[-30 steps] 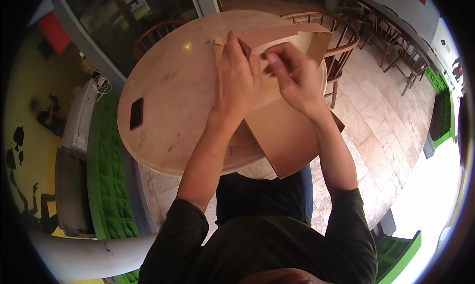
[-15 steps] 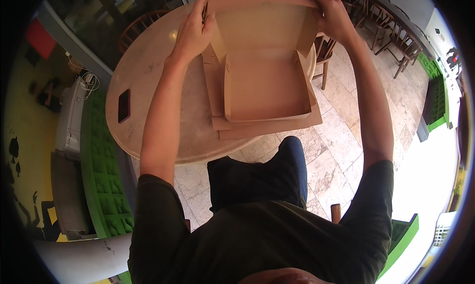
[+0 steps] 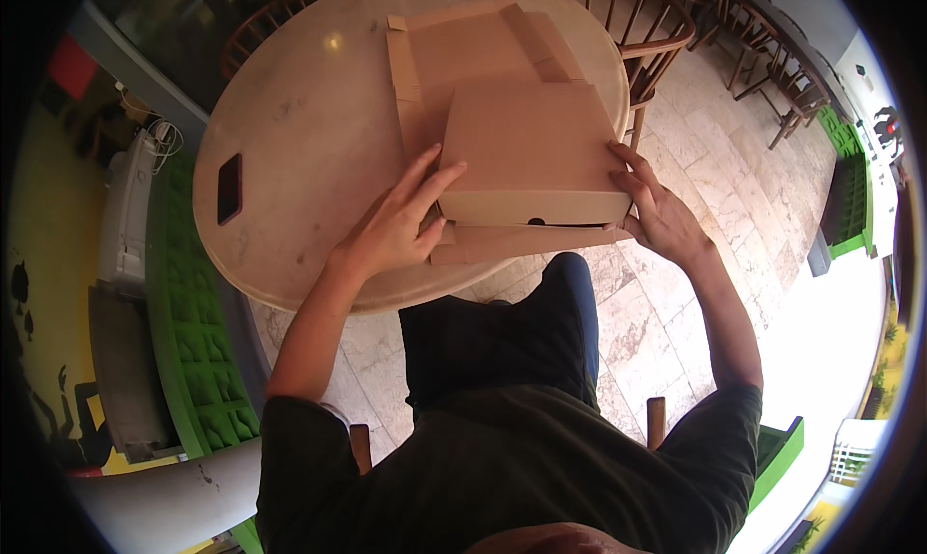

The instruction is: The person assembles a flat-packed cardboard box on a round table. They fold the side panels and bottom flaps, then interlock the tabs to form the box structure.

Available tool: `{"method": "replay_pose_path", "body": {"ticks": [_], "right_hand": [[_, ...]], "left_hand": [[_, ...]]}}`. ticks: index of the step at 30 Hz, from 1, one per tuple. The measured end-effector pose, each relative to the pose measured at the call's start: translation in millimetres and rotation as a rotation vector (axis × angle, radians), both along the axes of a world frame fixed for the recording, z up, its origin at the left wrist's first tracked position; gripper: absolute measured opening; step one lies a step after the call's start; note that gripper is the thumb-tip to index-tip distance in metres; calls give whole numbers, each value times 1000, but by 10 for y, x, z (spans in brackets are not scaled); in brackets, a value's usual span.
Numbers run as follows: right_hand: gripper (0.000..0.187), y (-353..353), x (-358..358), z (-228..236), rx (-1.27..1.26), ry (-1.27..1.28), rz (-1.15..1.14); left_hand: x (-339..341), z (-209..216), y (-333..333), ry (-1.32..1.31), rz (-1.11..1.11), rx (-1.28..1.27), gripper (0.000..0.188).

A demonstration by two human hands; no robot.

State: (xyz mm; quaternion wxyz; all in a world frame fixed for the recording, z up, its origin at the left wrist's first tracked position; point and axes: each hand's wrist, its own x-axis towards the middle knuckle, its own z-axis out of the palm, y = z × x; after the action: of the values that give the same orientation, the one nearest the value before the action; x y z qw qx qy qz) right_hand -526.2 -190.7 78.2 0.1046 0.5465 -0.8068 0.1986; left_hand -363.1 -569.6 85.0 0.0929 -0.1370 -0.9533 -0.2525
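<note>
A brown cardboard box (image 3: 536, 139) sits near the table's front right edge, its lid folded down over it. A narrow gap and a small dark hole show along the lid's front edge. My left hand (image 3: 398, 221) grips the front left corner, its fingertips on the lid and the thumb low by the front. At the front right corner my right hand (image 3: 668, 216) holds the lid, fingers bent over its edge and thumb beneath. Flat, creased cardboard sheets (image 3: 459, 52) lie under and behind the box.
The round stone-topped table (image 3: 290, 168) holds a dark phone (image 3: 230, 189) at its left. A wooden chair (image 3: 657, 47) stands behind the table at the right. More chairs (image 3: 797, 95) line a long table farther off. A green lattice panel (image 3: 198, 361) is on the left.
The lid, raised and open before, has come down toward me over the box. Both hands moved from the lid's far upper corners to the front corners. The flat sheets behind are now uncovered.
</note>
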Motion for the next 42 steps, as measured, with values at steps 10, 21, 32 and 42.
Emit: {"method": "replay_pose_path", "body": {"ticks": [10,21,32,42], "right_hand": [[66,133,-108,-66,-16,-138,110],[56,101,-18,-474,-198,-11,12],[61,-269,79,-277,-172,-48,44],[50,-188,23,-97,-21,67,32]], "left_hand": [[-66,-433,291,105,164,98,66],[-127,-445,427,166,216,198,80],[-473,-526,1414,510,236,-211,94],[-580,-567,1659,440,360,-114,93]]}}
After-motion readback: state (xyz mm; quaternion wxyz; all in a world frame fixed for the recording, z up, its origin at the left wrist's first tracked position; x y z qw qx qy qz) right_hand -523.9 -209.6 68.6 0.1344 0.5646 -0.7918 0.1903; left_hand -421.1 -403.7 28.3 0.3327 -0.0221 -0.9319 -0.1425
